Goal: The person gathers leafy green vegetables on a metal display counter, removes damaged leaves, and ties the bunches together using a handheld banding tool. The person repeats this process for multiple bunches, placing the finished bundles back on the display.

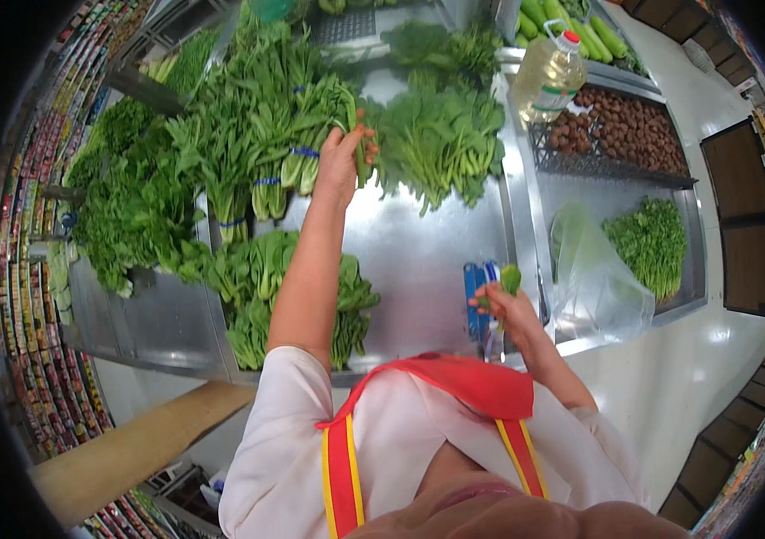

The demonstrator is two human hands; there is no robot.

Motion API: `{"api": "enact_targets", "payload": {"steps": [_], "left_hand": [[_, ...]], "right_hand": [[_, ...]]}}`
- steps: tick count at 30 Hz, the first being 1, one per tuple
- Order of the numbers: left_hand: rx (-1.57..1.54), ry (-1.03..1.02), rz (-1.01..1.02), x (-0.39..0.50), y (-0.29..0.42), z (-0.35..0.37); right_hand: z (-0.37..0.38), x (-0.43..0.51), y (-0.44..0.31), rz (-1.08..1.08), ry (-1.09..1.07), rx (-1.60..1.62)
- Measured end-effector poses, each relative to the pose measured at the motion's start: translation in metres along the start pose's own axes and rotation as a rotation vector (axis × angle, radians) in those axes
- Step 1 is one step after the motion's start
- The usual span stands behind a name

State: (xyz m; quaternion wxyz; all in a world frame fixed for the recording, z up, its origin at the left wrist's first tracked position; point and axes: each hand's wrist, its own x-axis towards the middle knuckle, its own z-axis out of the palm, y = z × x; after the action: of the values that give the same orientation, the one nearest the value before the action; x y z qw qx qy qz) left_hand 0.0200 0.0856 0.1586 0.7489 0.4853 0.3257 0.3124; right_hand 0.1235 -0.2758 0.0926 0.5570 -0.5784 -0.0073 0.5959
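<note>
My left hand (345, 158) reaches over the metal display counter (443, 256) and grips green vegetable stalks (348, 101). It is beside leafy bundles (274, 141) tied with blue bands. A pile of loose leafy greens (446, 138) lies just to its right. Closer to my body, my right hand (514, 313) pinches a small green leaf (510, 278) between thumb and fingers. Behind that hand sits a blue device (472, 296), partly hidden, with what looks like a blue tape roll (491, 271). Shorter greens (268, 269) rest under and beside my left forearm.
An oil jug (549, 81) with a red cap stands near a black crate (604, 162) of brown, round produce (631, 128). A clear plastic bag (594, 283) lies beside fine-leaved greens (652, 242). More greens (133, 209) fill the left side. A cardboard piece (146, 445) juts at lower left.
</note>
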Motion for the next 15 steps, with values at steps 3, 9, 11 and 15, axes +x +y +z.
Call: {"api": "enact_targets", "payload": {"steps": [3,9,11,15], "left_hand": [[0.091,0.122,-0.178,0.058,-0.062,-0.030],[0.712,0.609,-0.209,0.082,-0.162,-0.052],[0.669,0.653,-0.242,0.089,-0.180,-0.063],[0.441,0.278,-0.033,0.094,-0.179,-0.036]], "right_hand": [[-0.004,0.003,-0.004,-0.016,-0.007,0.047],[-0.014,0.009,-0.009,0.022,0.011,0.045],[-0.012,0.008,-0.013,0.058,0.047,0.014],[-0.006,0.002,-0.026,0.041,-0.061,-0.004]]}}
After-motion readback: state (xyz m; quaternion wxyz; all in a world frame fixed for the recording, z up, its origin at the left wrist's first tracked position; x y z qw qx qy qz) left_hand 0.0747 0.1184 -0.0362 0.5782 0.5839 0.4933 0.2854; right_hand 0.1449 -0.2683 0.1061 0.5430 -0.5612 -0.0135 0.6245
